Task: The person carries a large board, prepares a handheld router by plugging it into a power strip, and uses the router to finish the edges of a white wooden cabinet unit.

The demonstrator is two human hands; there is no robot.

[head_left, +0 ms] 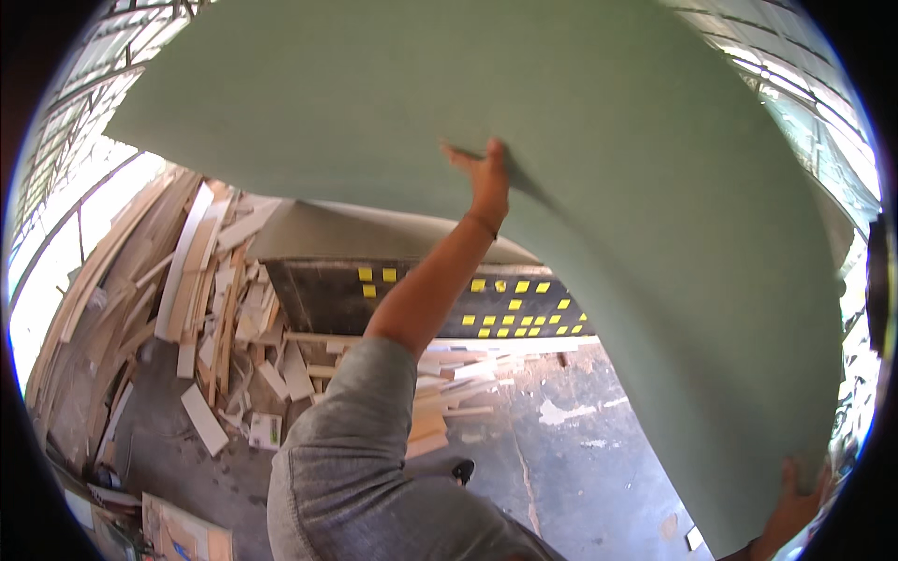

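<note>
The left hand (485, 178) was spread open against the large, bowed, pale-green sheet (636, 168); the right hand (793, 510) met its edge, its grip unclear to me. Stretching between and above both, the sheet, I judged, was raised, not yet set down. Below the left fingers lay pale wooden offcuts (296, 372).

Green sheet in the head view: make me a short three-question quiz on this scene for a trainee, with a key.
1. True or false: the right hand is near an edge of the green sheet.
2. What colour are the squares on the dark board? A: red; B: yellow; C: blue.
3. Which hand is nearer the picture's middle?
Key: 1, true; 2, B; 3, the left hand.
</note>
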